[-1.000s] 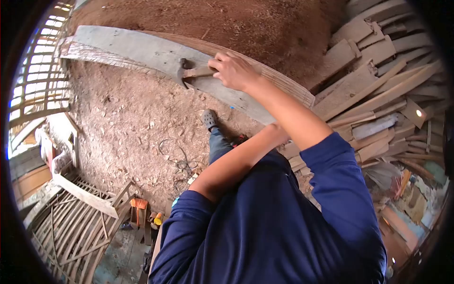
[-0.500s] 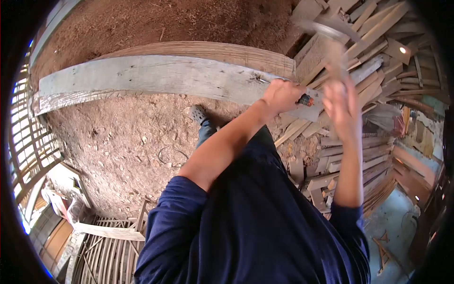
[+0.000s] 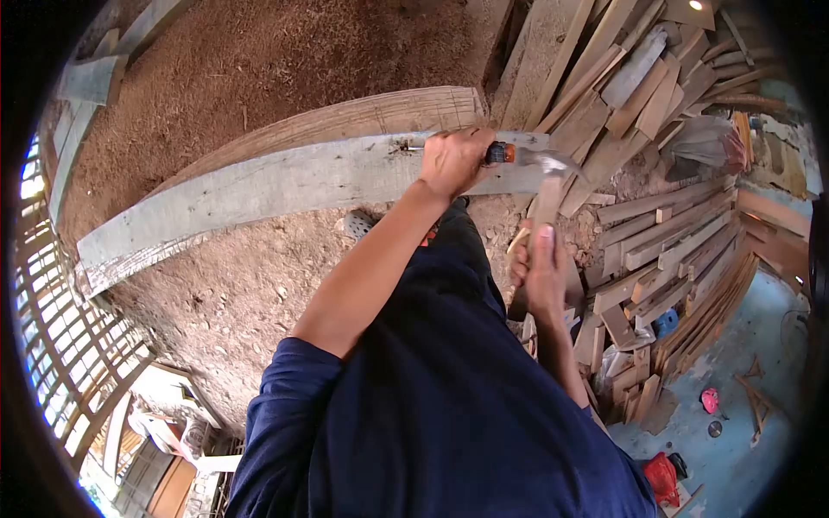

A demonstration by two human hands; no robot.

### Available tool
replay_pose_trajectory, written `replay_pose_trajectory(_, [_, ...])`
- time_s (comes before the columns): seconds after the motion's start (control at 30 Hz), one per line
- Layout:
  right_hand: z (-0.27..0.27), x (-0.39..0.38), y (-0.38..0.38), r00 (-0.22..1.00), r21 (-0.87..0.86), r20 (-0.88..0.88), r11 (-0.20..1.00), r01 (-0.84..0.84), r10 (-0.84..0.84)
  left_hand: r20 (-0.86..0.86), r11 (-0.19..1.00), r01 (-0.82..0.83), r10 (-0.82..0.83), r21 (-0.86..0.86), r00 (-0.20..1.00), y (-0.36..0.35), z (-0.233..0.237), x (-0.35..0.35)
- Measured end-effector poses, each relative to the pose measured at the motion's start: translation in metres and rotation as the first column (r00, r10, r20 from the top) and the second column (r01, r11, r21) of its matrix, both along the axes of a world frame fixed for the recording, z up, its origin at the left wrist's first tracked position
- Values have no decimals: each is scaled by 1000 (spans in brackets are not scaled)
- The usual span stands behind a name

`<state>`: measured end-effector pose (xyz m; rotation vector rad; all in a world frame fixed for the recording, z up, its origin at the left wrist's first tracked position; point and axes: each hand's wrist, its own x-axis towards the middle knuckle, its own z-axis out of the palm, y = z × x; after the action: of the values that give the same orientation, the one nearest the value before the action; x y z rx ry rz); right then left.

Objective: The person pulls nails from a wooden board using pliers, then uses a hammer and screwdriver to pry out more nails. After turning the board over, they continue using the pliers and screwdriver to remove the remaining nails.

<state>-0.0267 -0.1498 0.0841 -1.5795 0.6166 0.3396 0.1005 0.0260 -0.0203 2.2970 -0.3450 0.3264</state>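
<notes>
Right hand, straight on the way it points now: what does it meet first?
The right hand points up along the hammer handle. Straight on, it would probably meet the plank end first, beside the chisel in the left hand. Depth is unclear; it may pass over to the board pile.

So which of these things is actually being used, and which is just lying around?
In use: grey plank, orange-handled tool in the left hand, hammer in the right hand.
Lying about: piled offcuts, lattice frames, pink object, red bag.
</notes>
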Motion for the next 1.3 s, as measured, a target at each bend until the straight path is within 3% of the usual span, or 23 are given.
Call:
replay_pose_trajectory(0.07, [22,12,-17,993,-146,105,986,76,-61,9,999,-29,29,-23,1000,-2,0,1])
replay_pose_trajectory(0.13, [38,30,-49,864,102,350,932,349,-362,13,998,-53,53,-26,998,-6,2,0])
replay_pose_trajectory(0.23, [0,22,-36,849,-171,479,924,342,-226,2,998,-64,64,-7,998,-4,2,-2])
replay_pose_trajectory(0.27, [-1,20,-30,850,-162,475,928,336,-225,-20,999,-44,44,3,999,-2,2,-2])
replay_pose_trajectory(0.37, [7,12,-9,999,-223,12,974,-38,42,76,999,-24,28,-47,997,4,0,1])
replay_pose_trajectory(0.43, [18,26,-40,986,-116,132,987,116,-100,53,998,-39,41,-47,998,0,-3,-1])
replay_pose_trajectory(0.5, [29,43,-49,755,160,444,872,462,-482,44,996,-74,75,-40,996,-3,-3,0])
replay_pose_trajectory(0.57, [-5,25,-32,787,226,336,856,465,-517,18,996,-80,80,-32,997,-2,-2,0])
replay_pose_trajectory(0.6, [-19,15,-11,947,99,72,947,306,-314,17,996,-85,86,-26,996,-1,-1,0])
replay_pose_trajectory(0.63, [-24,6,0,969,24,-223,993,115,-106,25,996,-81,82,-35,996,-1,-1,-2])
replay_pose_trajectory(0.7, [-24,14,-28,984,1,-149,995,96,-95,44,993,-106,108,-44,993,3,2,9])
replay_pose_trajectory(0.77, [-31,17,-93,888,447,286,870,210,-361,99,996,-74,79,-50,992,3,4,3])
replay_pose_trajectory(0.8, [-45,22,-104,776,542,198,726,422,-599,61,996,-86,88,-35,994,2,3,2])
replay_pose_trajectory(0.83, [-35,16,-75,773,542,198,725,426,-603,60,996,-82,84,-35,995,1,3,0])
replay_pose_trajectory(0.87, [-17,10,-21,945,276,46,913,300,-325,58,994,-97,100,-55,993,1,4,0])
replay_pose_trajectory(0.9, [-7,8,9,982,40,-183,997,63,-55,62,991,-111,115,-72,991,2,5,2])
replay_pose_trajectory(0.93, [-9,4,2,984,73,-178,997,32,-18,63,992,-103,108,-73,992,2,5,1])
replay_pose_trajectory(0.97, [-11,11,-13,985,72,-170,997,20,-8,72,994,-93,97,-59,993,5,3,4])
replay_pose_trajectory(1.03, [-11,14,-43,875,301,247,891,340,-417,56,996,-79,81,-48,995,4,0,0])
replay_pose_trajectory(1.07, [-11,11,-33,874,298,241,889,347,-422,66,994,-94,98,-56,993,3,0,1])
replay_pose_trajectory(1.17, [-12,10,25,997,53,-55,997,60,-57,87,990,-117,123,-74,988,4,1,4])
replay_pose_trajectory(1.23, [-6,19,-1,994,53,-92,996,66,-61,99,987,-130,139,-91,985,7,4,9])
replay_pose_trajectory(1.3, [10,28,-36,882,262,240,902,343,-405,85,992,-93,100,-81,991,9,6,3])
